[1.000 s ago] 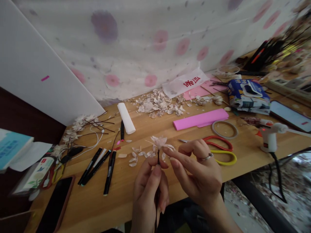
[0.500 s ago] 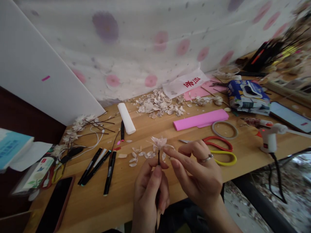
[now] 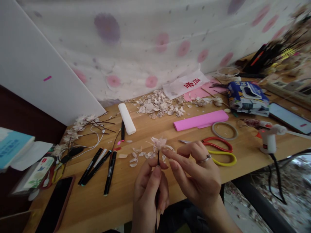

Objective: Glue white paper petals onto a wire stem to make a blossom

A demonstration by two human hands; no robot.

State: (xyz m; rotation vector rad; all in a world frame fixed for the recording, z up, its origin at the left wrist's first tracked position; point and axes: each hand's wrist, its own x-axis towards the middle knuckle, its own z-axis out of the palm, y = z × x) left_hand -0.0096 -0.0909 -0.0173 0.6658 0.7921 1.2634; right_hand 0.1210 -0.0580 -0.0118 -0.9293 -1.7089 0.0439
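An artificial flower with pale pink petals point(image 3: 158, 142) stands upright on a thin dark stem point(image 3: 158, 158). My left hand point(image 3: 152, 189) is closed around that stem, thumb and fingers pinching it just below the bloom. On the right, my right hand point(image 3: 198, 171) wears a ring; its forefinger reaches to the base of the flower, at or very near the petals, with the thumb tip a little apart below. I see nothing between those fingertips. Loose petals point(image 3: 133, 159) lie on the table behind the flower.
Behind my right hand are scissors point(image 3: 223, 158) and a tape roll point(image 3: 224, 130). Pink crepe paper point(image 3: 200, 120) and a petal heap point(image 3: 157, 105) lie farther back. Markers point(image 3: 110, 173) and a phone point(image 3: 55, 205) sit left; a glue gun point(image 3: 269, 139) stands right.
Almost nothing differs. My right hand has shifted very slightly left, its forefinger still beside the flower's base; my left hand keeps its hold on the stem.
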